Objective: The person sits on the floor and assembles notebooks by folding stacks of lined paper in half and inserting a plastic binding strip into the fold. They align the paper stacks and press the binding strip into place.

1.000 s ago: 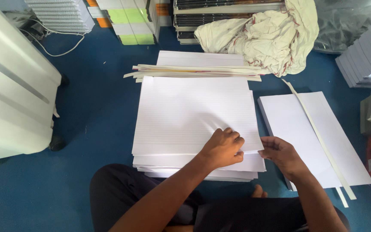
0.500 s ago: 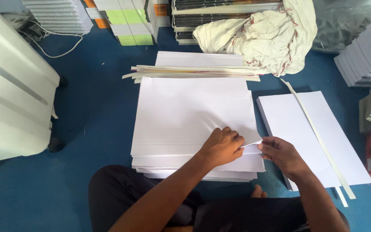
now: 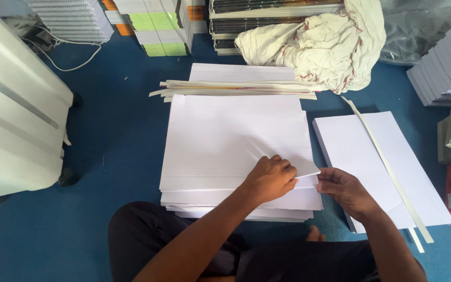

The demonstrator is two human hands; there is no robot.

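Here left hand (image 3: 272, 177) and right hand (image 3: 343, 190) pinch lifted corner of thin ruled sheet (image 3: 236, 136) atop flat paper stack (image 3: 241, 201).

Ruled paper stack (image 3: 225, 141): matt, smooth. Plain paper pile (image 3: 361, 156): matt. Cloth bundle (image 3: 324, 44): crumpled fabric. Floor (image 3: 116, 136): blue, matt, slightly rough. White casing (image 3: 11, 120): smooth plastic.
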